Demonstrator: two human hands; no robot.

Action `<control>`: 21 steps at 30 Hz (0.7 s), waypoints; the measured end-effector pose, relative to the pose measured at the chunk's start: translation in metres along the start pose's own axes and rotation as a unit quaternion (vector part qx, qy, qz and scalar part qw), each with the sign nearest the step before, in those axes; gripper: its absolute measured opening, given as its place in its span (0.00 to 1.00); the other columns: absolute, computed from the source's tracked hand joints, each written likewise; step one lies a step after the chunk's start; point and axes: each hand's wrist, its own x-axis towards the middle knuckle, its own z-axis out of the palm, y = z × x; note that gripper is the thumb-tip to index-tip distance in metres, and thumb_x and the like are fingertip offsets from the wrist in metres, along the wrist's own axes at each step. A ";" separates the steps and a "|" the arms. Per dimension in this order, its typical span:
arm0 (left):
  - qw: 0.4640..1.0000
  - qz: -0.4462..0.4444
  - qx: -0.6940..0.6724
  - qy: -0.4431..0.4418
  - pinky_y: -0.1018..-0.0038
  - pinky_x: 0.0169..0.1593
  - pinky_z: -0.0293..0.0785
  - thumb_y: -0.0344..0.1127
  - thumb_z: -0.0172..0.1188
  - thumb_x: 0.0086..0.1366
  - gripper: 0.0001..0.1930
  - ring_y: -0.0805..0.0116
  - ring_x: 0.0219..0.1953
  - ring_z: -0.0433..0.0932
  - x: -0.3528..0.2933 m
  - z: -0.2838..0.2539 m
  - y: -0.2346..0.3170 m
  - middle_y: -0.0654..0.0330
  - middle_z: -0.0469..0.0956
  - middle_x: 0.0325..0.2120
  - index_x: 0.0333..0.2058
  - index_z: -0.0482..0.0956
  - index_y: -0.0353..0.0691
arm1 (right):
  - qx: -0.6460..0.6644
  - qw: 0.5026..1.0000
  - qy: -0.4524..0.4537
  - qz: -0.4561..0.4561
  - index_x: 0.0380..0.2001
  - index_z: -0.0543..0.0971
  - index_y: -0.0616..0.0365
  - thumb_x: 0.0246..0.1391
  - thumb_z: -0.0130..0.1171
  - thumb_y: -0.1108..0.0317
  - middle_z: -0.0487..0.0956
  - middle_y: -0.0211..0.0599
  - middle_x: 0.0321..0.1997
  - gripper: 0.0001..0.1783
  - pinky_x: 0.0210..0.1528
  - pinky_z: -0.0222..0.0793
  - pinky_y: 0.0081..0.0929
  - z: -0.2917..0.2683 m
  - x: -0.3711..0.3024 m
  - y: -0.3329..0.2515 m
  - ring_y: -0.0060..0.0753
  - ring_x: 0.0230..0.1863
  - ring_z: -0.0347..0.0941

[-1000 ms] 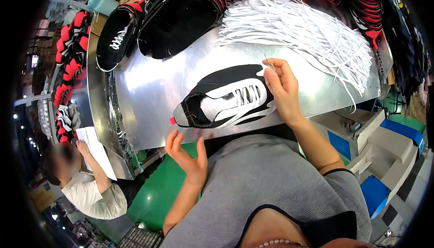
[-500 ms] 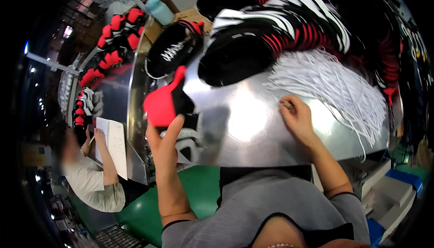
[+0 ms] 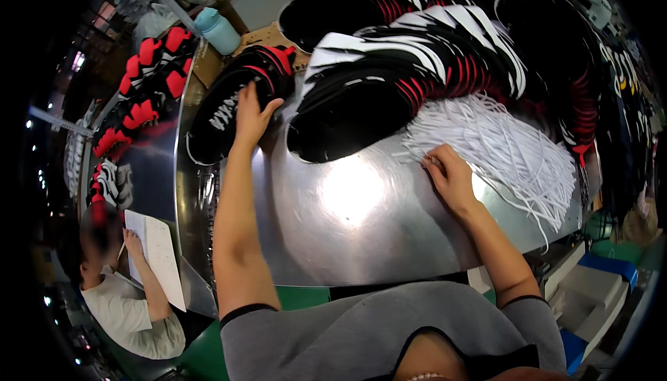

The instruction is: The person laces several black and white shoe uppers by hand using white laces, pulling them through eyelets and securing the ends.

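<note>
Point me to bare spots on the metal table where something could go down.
The free patch is the shiny middle of the metal table, between the left hand and right hand, down to the near edge. The far side is crowded: piled black shoe uppers, with the white laces spread on the right. The left hand rests on a black and red shoe.

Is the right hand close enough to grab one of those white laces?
Probably yes. The right hand rests on the shiny metal table, fingertips already at the edge of the white laces. Nothing lies between them.
</note>
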 end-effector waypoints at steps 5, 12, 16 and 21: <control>0.925 -0.198 -0.323 -0.040 0.74 0.43 0.72 0.40 0.67 0.62 0.24 0.68 0.43 0.75 -0.076 -0.060 0.103 0.55 0.74 0.45 0.54 0.74 0.34 | 0.367 0.903 -0.194 0.113 0.41 0.77 0.60 0.61 0.58 0.68 0.79 0.33 0.35 0.08 0.40 0.71 0.23 -0.016 -0.003 -0.086 0.22 0.38 0.76; 0.965 -0.143 -0.148 0.161 0.73 0.38 0.72 0.30 0.62 0.63 0.08 0.67 0.31 0.75 -0.071 -0.095 0.152 0.60 0.78 0.30 0.40 0.80 0.35 | 0.577 0.725 -0.364 0.090 0.40 0.75 0.56 0.59 0.60 0.74 0.79 0.31 0.33 0.06 0.24 0.60 0.13 -0.070 -0.048 -0.149 0.12 0.25 0.67; 0.956 0.013 -0.048 0.288 0.66 0.47 0.70 0.18 0.60 0.55 0.11 0.58 0.39 0.74 -0.091 -0.197 0.217 0.56 0.75 0.35 0.38 0.79 0.35 | 0.582 0.760 -0.212 0.197 0.37 0.74 0.57 0.61 0.55 0.74 0.75 0.33 0.28 0.02 0.16 0.48 0.11 -0.100 -0.089 -0.098 0.11 0.17 0.55; 0.982 0.040 -0.116 -0.142 0.58 0.57 0.60 0.33 0.71 0.49 0.29 0.50 0.55 0.67 -0.181 -0.147 0.349 0.52 0.69 0.53 0.52 0.75 0.38 | 0.642 0.713 -0.245 0.136 0.38 0.73 0.60 0.60 0.58 0.70 0.77 0.39 0.29 0.07 0.16 0.48 0.10 -0.112 -0.108 -0.098 0.09 0.16 0.56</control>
